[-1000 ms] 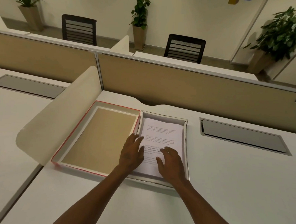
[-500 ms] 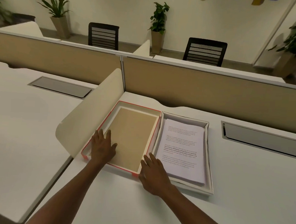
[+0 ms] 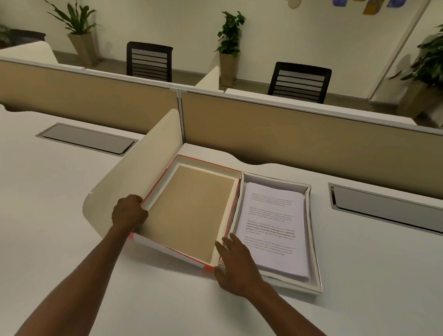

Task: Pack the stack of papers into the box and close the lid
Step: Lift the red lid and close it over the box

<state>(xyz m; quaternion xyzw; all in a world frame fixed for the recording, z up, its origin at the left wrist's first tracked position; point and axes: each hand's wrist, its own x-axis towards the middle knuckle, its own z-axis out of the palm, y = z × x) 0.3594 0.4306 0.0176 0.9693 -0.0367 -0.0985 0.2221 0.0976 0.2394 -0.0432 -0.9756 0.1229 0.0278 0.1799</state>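
While both hands sit at the lid's edges: the person leans over a white desk point(image 3: 157, 293), arms reaching forward.
Lid: a shallow red-edged lid point(image 3: 195, 212) lies upside down on the desk, brown inner panel facing up, just left of the box and touching it along one long side.
Box: a white, shallow box point(image 3: 316, 250) lies flat on the desk, right of the lid, with its top uncovered.
Papers: the stack of papers point(image 3: 273, 227) lies inside the box, printed text on the top sheet, one paragraph in bold.
Left hand: the left hand point(image 3: 128, 214) curls over the lid's left wall near the front corner, fingers wrapped onto the rim, clamped on it.
Right hand: the right hand point(image 3: 238, 266) lies at the lid's front right corner, fingers fanned apart and extended along the seam between lid and box; whether it actually grips the lid wall I cannot tell.
Side screen: a curved cream divider point(image 3: 127, 178) stands along the lid's left side, behind the left hand.
Rear partition: a tan partition point(image 3: 306, 139) runs across the back of the desk.
Cable hatches: grey cable hatches, one at the right point(image 3: 392, 210) and one on the neighbouring desk at the left point(image 3: 86, 139).
Beyond: two black chairs point(image 3: 299, 82) and potted plants point(image 3: 229, 45) against the wall.
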